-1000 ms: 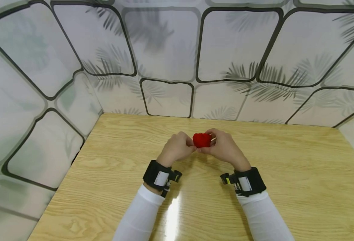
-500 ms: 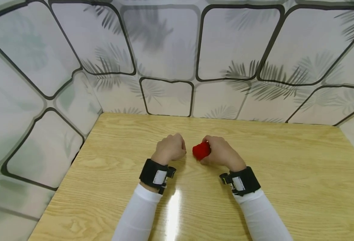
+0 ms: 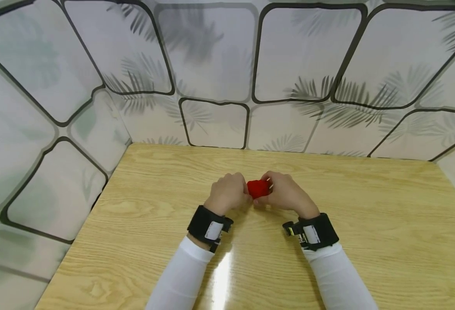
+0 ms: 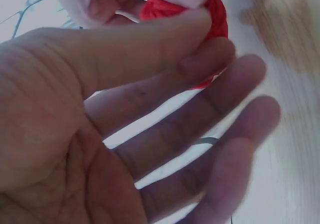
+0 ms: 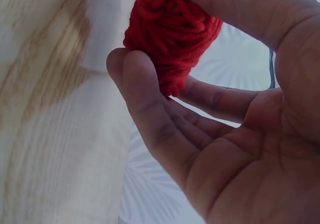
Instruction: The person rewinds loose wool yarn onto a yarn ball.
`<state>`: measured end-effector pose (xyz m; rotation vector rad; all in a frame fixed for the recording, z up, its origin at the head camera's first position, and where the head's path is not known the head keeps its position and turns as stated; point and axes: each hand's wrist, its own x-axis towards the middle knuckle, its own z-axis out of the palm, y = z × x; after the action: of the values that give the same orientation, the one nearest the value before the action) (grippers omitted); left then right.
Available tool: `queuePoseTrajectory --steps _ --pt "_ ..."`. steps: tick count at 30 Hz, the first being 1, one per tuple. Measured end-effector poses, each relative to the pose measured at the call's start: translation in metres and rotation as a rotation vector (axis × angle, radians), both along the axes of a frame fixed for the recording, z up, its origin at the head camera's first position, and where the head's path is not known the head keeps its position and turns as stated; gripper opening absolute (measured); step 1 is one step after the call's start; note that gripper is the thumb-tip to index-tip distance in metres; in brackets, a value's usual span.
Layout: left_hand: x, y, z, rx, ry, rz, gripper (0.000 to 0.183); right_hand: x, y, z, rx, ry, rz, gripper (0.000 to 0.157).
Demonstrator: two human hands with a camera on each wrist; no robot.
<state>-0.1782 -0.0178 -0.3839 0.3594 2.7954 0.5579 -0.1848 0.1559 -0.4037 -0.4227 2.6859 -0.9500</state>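
Between the two hands is a small ball of red yarn point(image 3: 258, 188), its wound strands plain in the right wrist view. The right hand point(image 3: 289, 196) holds this ball point(image 5: 170, 29) between the thumb and fingers, from its right side. At the ball's left edge is the left hand point(image 3: 229, 194). In the left wrist view, the left hand's thumb point(image 4: 170, 32) and index finger pinch together over the red yarn point(image 4: 218, 17); the other fingers are spread and slightly bent. Any strand between thumb and index finger is mostly hidden.
A light wooden table point(image 3: 153, 181) lies under both hands. Behind it and to the left stands a pale wall covering point(image 3: 215, 56) with dark outlines and leaf prints. Black straps with small cameras point(image 3: 208, 228) circle both wrists, above white sleeves point(image 3: 181, 275).
The left hand was at the ball, moved away to the left, and is now back against it. The right hand kept its hold, tilting the ball and lowering it slightly, then turning it back.
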Motion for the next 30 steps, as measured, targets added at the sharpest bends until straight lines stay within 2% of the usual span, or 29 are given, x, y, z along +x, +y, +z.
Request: queuePoseTrajectory --steps 7,10,15,20,23,27,30 --pt "-0.001 -0.010 0.007 -0.018 0.076 -0.011 0.011 0.001 0.000 0.000 0.007 0.012 0.046 0.056" --pt "-0.003 -0.010 0.005 -0.081 0.112 -0.014 0.008 0.003 -0.002 -0.001 0.029 0.021 0.077 0.055" --pt "-0.003 -0.003 -0.005 -0.196 0.124 -0.033 0.009 0.005 -0.004 -0.005 0.067 0.065 0.099 0.056" --pt "-0.003 0.001 -0.009 -0.175 0.127 -0.047 0.011 0.004 -0.006 -0.007 0.101 0.106 0.092 0.056" --pt "-0.002 -0.001 -0.005 -0.161 0.109 -0.032 0.007 0.003 -0.007 -0.007 0.120 0.097 0.081 0.058" --pt "-0.001 -0.006 0.003 -0.106 0.081 -0.042 0.017 0.003 -0.008 -0.006 0.135 0.082 0.071 0.060" --pt "-0.001 -0.004 0.002 -0.079 0.087 -0.059 0.013 0.003 -0.008 -0.007 0.148 0.087 0.081 0.062"
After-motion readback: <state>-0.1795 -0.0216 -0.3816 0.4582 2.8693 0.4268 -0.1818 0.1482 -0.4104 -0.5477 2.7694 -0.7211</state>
